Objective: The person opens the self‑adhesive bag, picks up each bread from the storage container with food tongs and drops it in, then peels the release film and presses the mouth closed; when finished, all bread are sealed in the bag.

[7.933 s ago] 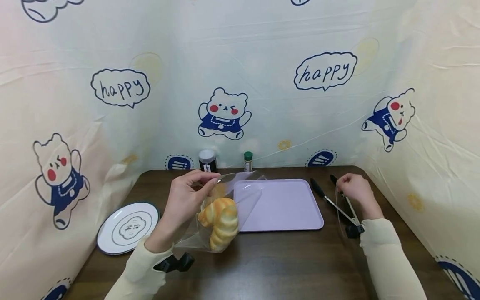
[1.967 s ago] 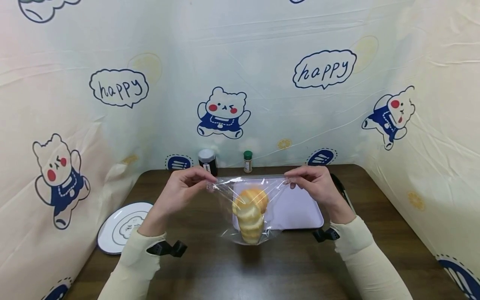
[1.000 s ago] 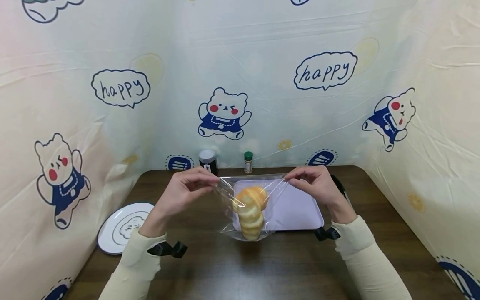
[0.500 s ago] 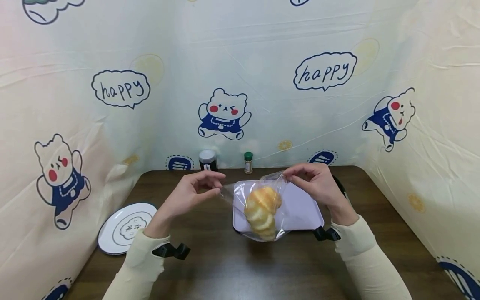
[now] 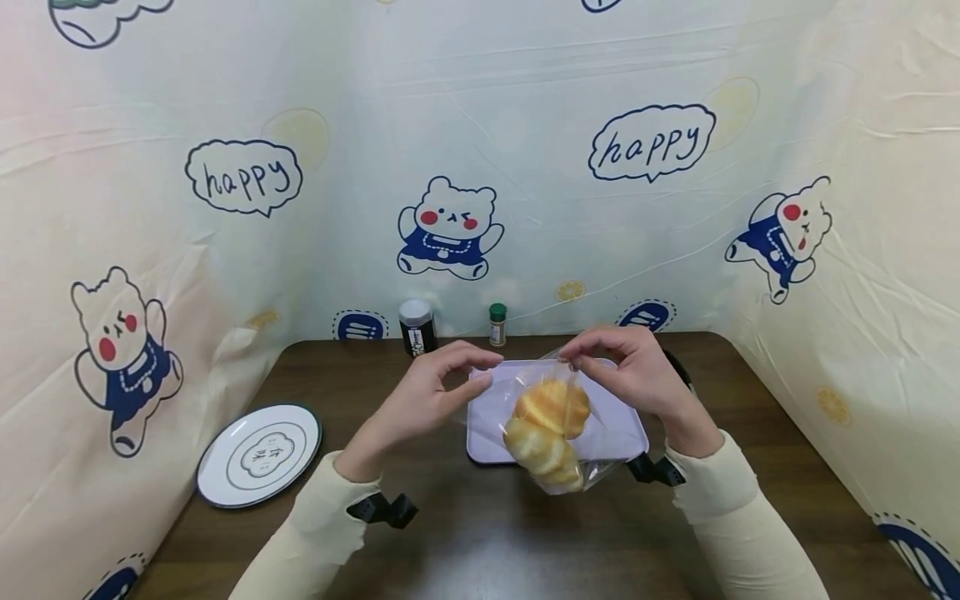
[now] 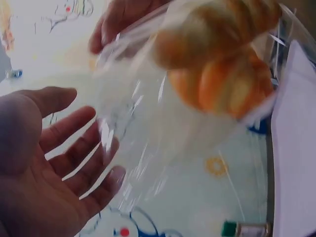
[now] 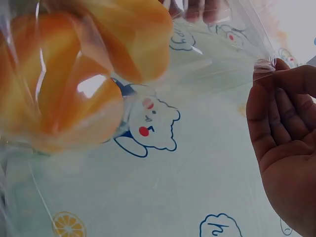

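Observation:
My right hand (image 5: 633,371) pinches the top edge of a clear plastic bag (image 7: 232,69) between thumb and fingertips. Inside the bag are two bread pieces: a rounded orange-topped bun (image 5: 558,406) and a ridged, paler croissant (image 5: 542,454). The bag hangs tilted over the front of the lilac tray (image 5: 487,425). To its left, my left hand (image 5: 431,392) has its fingers spread and holds nothing. In the left wrist view that hand's fingertips (image 6: 116,175) lie right at the bag's edge.
A white plate (image 5: 225,467) with a dark rim lies at the table's left. At the back stand a dark jar (image 5: 417,333) with a grey lid and a green-capped shaker (image 5: 497,327). Behind my right hand, black-handled tongs (image 5: 677,367) are mostly hidden.
Both hands earlier stretched the bag's top between them. My left hand has let go of its corner and moved right, and the bag has swung right, hanging from my right hand.

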Demonstrator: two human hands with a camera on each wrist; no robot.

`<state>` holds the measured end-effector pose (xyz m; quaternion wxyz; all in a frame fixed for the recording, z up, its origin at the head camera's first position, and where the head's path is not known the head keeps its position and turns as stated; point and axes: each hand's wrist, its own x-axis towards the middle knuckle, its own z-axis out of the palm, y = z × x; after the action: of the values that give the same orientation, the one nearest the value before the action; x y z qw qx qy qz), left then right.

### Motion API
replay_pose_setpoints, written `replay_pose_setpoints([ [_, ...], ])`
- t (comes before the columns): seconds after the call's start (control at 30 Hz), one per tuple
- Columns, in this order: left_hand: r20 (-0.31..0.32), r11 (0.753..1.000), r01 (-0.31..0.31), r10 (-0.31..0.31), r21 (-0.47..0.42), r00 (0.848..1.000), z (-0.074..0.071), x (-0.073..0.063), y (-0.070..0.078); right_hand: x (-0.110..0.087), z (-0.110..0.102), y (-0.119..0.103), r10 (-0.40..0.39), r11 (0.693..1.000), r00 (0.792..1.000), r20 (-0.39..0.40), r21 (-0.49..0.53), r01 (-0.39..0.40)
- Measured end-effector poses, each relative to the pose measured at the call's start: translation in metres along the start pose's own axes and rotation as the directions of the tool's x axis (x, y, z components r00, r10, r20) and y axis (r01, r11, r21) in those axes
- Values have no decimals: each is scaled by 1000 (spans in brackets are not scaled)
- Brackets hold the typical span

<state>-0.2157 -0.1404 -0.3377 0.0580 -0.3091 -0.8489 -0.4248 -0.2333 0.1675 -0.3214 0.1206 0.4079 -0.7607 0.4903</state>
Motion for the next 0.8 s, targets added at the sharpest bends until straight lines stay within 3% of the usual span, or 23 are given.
replay_pose_setpoints([
  [0.2,22,999,-36,35,28,999,17,13,20,2,5,-2,-48,998,998,36,-31,49],
  [0.33,48,1000,-20,19,19,999,27,18,28,2,9,-5,-65,997,996,65,-45,68],
  [0.57,31,999,32,-33,18,999,40,23,31,5,14,-9,-69,994,986,153,-76,81],
  [0.8,-12,997,75,-75,29,997,41,20,28,2,12,-9,-59,988,992,115,-138,75],
])
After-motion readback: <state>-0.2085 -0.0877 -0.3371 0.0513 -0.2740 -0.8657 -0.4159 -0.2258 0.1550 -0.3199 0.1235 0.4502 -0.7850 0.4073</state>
